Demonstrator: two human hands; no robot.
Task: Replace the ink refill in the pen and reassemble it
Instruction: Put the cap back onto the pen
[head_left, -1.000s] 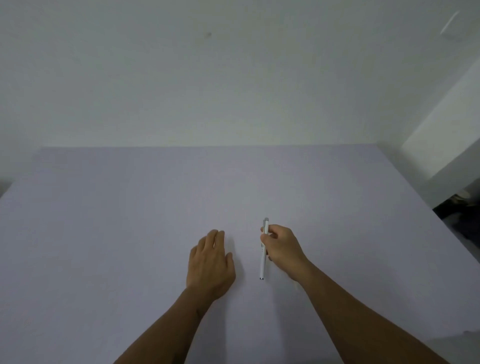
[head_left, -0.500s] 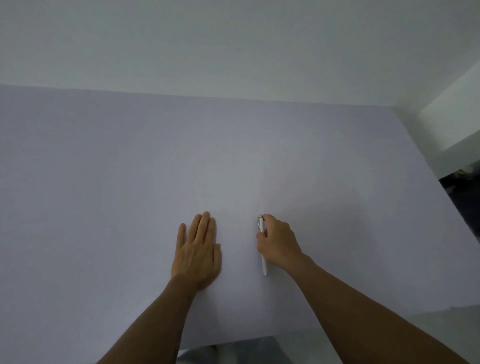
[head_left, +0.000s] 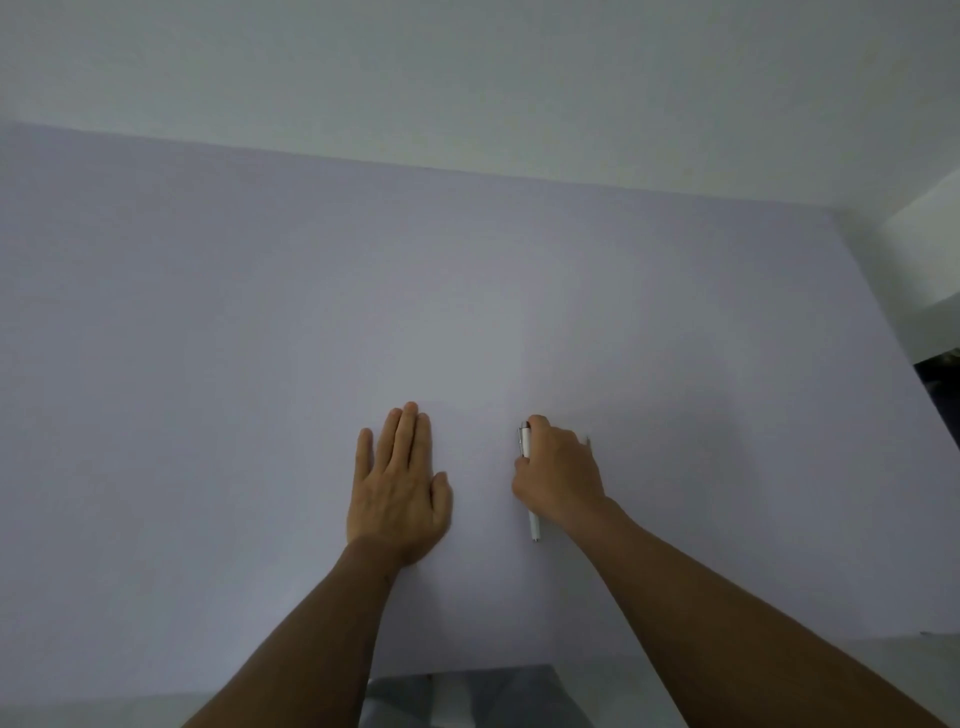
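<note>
A slim white pen (head_left: 525, 441) lies lengthwise on the pale lilac table (head_left: 260, 312), its silver clip end pointing away from me and its tip toward me. My right hand (head_left: 558, 475) is curled over the pen's middle, fingers closed around it, hiding most of the barrel. A thin pale sliver shows at the far right edge of that hand; I cannot tell what it is. My left hand (head_left: 400, 491) rests flat on the table, palm down, fingers together and holding nothing, a hand's width left of the pen.
A white wall (head_left: 467, 78) rises behind the table's far edge. The table's near edge runs just below my forearms, with grey fabric (head_left: 467, 696) under it. A dark gap (head_left: 940, 379) opens past the table's right edge.
The view has tilted down, so the table fills more of the frame. My right hand has lowered the pen flat onto the table. My left hand has flattened out.
</note>
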